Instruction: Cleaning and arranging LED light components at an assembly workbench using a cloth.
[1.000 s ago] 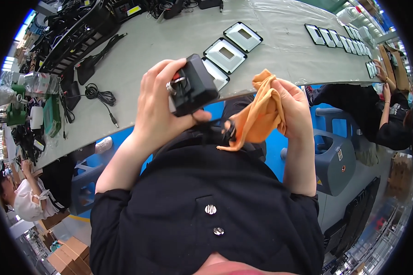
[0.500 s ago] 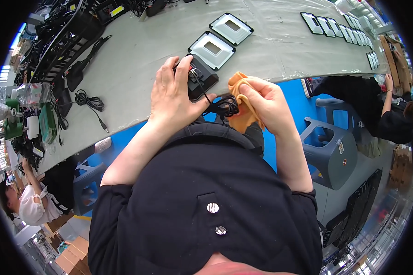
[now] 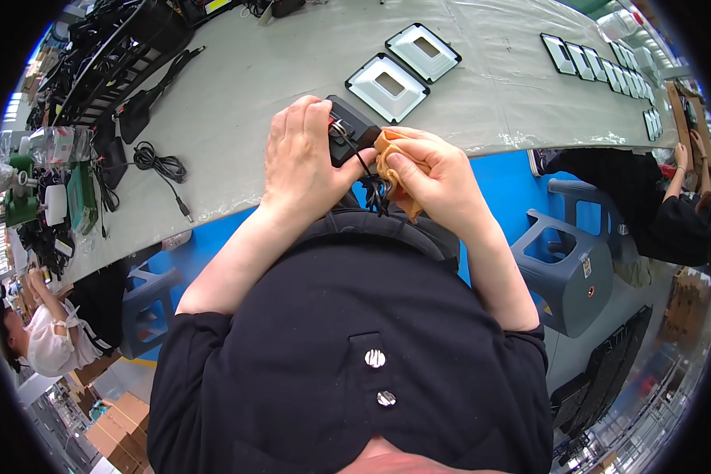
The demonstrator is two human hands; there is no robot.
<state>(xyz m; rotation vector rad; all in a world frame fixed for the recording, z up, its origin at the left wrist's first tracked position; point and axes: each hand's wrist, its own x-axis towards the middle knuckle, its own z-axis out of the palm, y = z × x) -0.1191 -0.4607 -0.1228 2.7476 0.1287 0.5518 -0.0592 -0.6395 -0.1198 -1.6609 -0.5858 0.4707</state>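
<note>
My left hand (image 3: 300,158) grips a black box-shaped housing (image 3: 359,125) at the table's near edge, fingers over its left side and thumb along the cable. Red and metallic bits show beside the fingertips. A black cable (image 3: 347,144) runs from the housing to a coiled bundle (image 3: 376,197) hanging below the thumb. In my right hand (image 3: 434,174) an orange cloth (image 3: 392,150) is bunched between thumb and fingers, close against the housing's right corner. Just beyond, two white-framed floodlight panels (image 3: 388,87) lie on the table; the cloth and fingers hide part of the housing.
Several more panels (image 3: 596,63) stand in rows at the far right. At the left are a black crate (image 3: 103,71) of cabled parts and a coiled cable (image 3: 162,164). Grey stools (image 3: 565,268) stand right of me. Two people work at either side.
My right hand has moved left with the cloth, up to the housing's corner. The cable bundle now hangs lower and narrower. My left hand keeps its hold; the view has shifted slightly.
</note>
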